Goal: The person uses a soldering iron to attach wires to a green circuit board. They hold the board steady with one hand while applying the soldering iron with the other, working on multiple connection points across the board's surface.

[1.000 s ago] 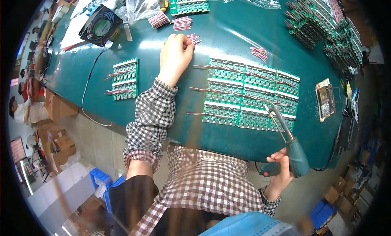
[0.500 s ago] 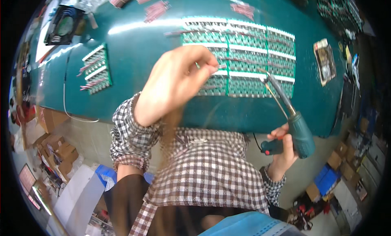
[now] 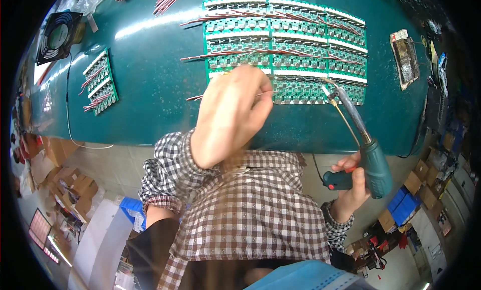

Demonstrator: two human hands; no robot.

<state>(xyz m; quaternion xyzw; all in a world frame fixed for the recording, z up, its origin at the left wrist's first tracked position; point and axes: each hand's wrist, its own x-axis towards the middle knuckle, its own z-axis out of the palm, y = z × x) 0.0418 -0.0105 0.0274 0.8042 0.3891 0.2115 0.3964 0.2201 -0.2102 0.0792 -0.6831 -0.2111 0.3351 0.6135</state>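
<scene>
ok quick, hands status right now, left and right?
Left hand: closed, pinching a thin wire over the green circuit boards.
Right hand: closed around the teal soldering gun.

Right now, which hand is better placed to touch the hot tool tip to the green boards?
Probably the right hand. It already grips the teal soldering gun, whose tip reaches the bottom row of the green circuit boards. The left hand only pinches a thin wire there.

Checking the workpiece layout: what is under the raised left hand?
Under the left hand lies the near-left corner of the green circuit board panel on the teal table. The hand covers that corner's parts.
</scene>
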